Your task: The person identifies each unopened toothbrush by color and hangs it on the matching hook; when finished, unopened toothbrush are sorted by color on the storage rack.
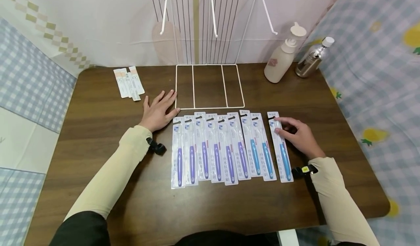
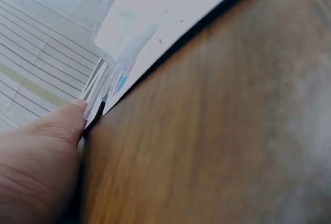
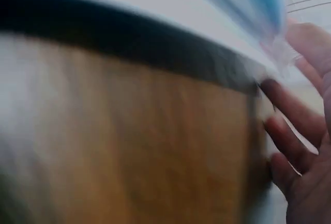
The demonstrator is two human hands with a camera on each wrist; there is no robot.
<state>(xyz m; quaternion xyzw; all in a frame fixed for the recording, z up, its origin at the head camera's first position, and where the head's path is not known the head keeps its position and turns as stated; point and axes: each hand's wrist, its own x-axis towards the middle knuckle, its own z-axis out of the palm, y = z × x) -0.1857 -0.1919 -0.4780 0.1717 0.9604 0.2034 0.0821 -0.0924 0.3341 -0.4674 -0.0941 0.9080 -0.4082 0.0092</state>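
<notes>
A row of packaged toothbrushes lies on the table, purple-handled ones (image 1: 216, 158) on the left and blue-handled ones (image 1: 254, 155) on the right. At the right end, set a little apart, one blue toothbrush in its pack (image 1: 283, 158) is pinched near its upper part by my right hand (image 1: 300, 136). The right wrist view shows that hand's thumb and fingers (image 3: 307, 43) at the pack's end. My left hand (image 1: 158, 113) rests on the table with fingers spread, beside the base of a white wire rack (image 1: 210, 108). Its thumb is near the leftmost pack.
Three white hooks (image 1: 213, 12) project from the rack's upper part. Several small white-and-orange packets (image 1: 126, 84) lie at back left. A pump bottle (image 1: 280, 62) and a silver bottle with a white cap (image 1: 310, 62) stand at back right.
</notes>
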